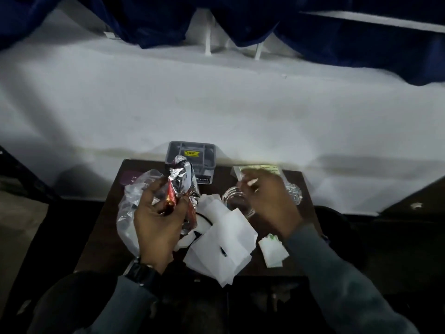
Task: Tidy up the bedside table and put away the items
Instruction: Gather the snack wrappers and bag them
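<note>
Dark bedside table [101,237] against a white wall, littered with wrappers.
I read the left hand [156,227] clenched on crinkly foil wrappers [179,172], light, grip bunched; right hand [269,203] pinches a small white scrap [251,181]; loose papers [224,244] lie between.

Grey long sleeves are being worn on both arms, the cuffs ending at the wrists. A black wristwatch [142,271] with a broad dark band is being worn on the left wrist. The left hand [156,227] and right hand [269,201] are being left bare.
</note>
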Tool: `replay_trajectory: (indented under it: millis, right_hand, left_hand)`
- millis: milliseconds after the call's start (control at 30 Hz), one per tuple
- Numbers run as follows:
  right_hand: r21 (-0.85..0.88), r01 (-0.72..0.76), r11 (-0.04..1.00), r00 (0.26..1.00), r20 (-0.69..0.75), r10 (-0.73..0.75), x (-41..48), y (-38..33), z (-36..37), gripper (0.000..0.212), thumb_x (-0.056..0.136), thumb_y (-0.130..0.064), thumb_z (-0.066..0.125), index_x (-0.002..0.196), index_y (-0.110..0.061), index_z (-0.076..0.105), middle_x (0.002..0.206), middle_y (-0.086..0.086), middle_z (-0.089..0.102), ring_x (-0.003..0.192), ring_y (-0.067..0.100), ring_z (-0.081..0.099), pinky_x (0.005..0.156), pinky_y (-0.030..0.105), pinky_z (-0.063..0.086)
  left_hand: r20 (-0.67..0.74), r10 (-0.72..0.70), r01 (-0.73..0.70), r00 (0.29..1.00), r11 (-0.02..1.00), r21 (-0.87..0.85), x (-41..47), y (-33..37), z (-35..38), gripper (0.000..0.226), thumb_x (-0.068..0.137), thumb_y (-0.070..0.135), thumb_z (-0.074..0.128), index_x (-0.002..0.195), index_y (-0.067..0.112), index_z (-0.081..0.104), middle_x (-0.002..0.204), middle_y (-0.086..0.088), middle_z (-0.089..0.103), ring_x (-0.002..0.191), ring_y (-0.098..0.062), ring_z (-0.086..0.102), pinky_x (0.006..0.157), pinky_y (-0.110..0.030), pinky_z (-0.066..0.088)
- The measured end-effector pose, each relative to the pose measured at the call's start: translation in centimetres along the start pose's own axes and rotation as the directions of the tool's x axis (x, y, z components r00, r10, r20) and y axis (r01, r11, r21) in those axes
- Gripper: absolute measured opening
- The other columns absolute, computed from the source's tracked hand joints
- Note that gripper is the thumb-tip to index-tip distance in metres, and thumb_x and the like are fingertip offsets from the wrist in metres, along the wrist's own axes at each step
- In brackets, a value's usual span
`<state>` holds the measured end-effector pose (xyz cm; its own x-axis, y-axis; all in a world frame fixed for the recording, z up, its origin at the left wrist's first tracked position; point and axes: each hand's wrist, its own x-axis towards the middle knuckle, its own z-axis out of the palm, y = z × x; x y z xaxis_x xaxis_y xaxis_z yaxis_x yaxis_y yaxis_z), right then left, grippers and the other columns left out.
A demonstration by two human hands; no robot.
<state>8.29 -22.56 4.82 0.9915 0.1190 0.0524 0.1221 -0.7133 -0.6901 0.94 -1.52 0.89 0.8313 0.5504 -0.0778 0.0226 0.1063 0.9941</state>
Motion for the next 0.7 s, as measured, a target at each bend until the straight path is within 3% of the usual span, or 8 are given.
replay_trajectory:
  millis: [100, 233, 300, 400, 500, 600, 700]
  right_hand:
    - [-0.403, -0.013, 0.915, 0.997, 0.068, 0.044, 4.4, 2.3, -0.6, 0.051, 0.095, -0.042, 0.068, 0.138, -0.016, 0.061, 0.134, 0.009, 0.060, 0.125, 0.028, 0.056, 0.105, 0.039, 0.046]
    - [-0.583, -0.013, 0.812, 0.984, 0.135, 0.112, 7.9, 3.4, 2.3, 0.069, 0.091, -0.066, 0.057, 0.138, -0.015, 0.058, 0.134, 0.015, 0.058, 0.126, 0.036, 0.052, 0.100, 0.044, 0.049]
    - [-0.606, -0.022, 0.795, 0.986, 0.120, 0.119, 9.1, 3.2, 3.8, 0.072, 0.090, -0.069, 0.054, 0.142, -0.019, 0.051, 0.134, 0.016, 0.053, 0.127, 0.037, 0.049, 0.096, 0.046, 0.048]
    - [-0.668, 0.005, 0.744, 0.976, 0.166, 0.143, 10.9, 2.6, 5.1, 0.061, 0.092, -0.055, 0.058, 0.143, -0.024, 0.047, 0.135, 0.017, 0.040, 0.127, 0.040, 0.045, 0.093, 0.046, 0.048]
    - [-0.711, -0.027, 0.702, 0.943, 0.216, 0.255, 12.8, 1.7, 5.6, 0.052, 0.091, -0.038, 0.062, 0.139, -0.021, 0.055, 0.136, 0.015, 0.036, 0.126, 0.040, 0.049, 0.098, 0.045, 0.048]
    - [-0.714, -0.033, 0.700, 0.930, 0.235, 0.283, 13.3, 1.4, 5.5, 0.048, 0.092, -0.025, 0.063, 0.137, -0.009, 0.057, 0.138, 0.017, 0.037, 0.123, 0.043, 0.057, 0.100, 0.045, 0.051]
    - [-0.694, 0.009, 0.720, 0.949, 0.233, 0.212, 12.7, 1.2, 4.5, 0.042, 0.092, -0.014, 0.062, 0.132, -0.003, 0.058, 0.135, 0.021, 0.048, 0.121, 0.043, 0.060, 0.097, 0.043, 0.052]
  left_hand:
    - [0.010, 0.017, -0.017, 1.000, 0.999, 0.041, 0.0, -0.2, -0.1, 0.050, 0.083, 0.006, 0.083, 0.111, 0.044, 0.068, 0.083, 0.017, 0.080, 0.073, -0.005, 0.077, 0.057, -0.023, 0.061]
    - [0.035, 0.007, -0.010, 0.999, 0.995, 0.099, 0.2, -0.8, 0.1, 0.045, 0.084, 0.009, 0.083, 0.120, 0.032, 0.069, 0.086, 0.012, 0.081, 0.075, -0.010, 0.078, 0.069, -0.038, 0.066]
    - [0.044, 0.030, -0.035, 0.999, 0.992, 0.120, 0.2, -0.9, 0.2, 0.046, 0.084, 0.011, 0.083, 0.115, 0.041, 0.069, 0.085, 0.013, 0.080, 0.074, -0.010, 0.078, 0.067, -0.034, 0.065]
    - [0.069, 0.050, -0.059, 0.996, 0.990, 0.126, 0.0, -0.7, 0.4, 0.048, 0.084, 0.014, 0.084, 0.112, 0.048, 0.066, 0.086, 0.015, 0.080, 0.076, -0.006, 0.077, 0.066, -0.024, 0.063]
    - [0.082, 0.038, -0.046, 0.996, 0.994, 0.097, -0.1, -0.6, 0.5, 0.048, 0.085, 0.013, 0.083, 0.109, 0.050, 0.065, 0.084, 0.012, 0.081, 0.075, -0.008, 0.078, 0.068, -0.029, 0.063]
    - [0.078, 0.050, -0.058, 0.996, 0.993, 0.105, -0.1, -0.2, 0.6, 0.047, 0.085, 0.011, 0.083, 0.107, 0.049, 0.064, 0.083, 0.015, 0.080, 0.077, -0.004, 0.077, 0.074, -0.031, 0.062]
    - [0.077, 0.035, -0.043, 0.996, 0.994, 0.100, -0.2, -0.2, 0.7, 0.048, 0.085, 0.010, 0.083, 0.105, 0.049, 0.063, 0.084, 0.017, 0.080, 0.077, -0.004, 0.077, 0.075, -0.032, 0.061]
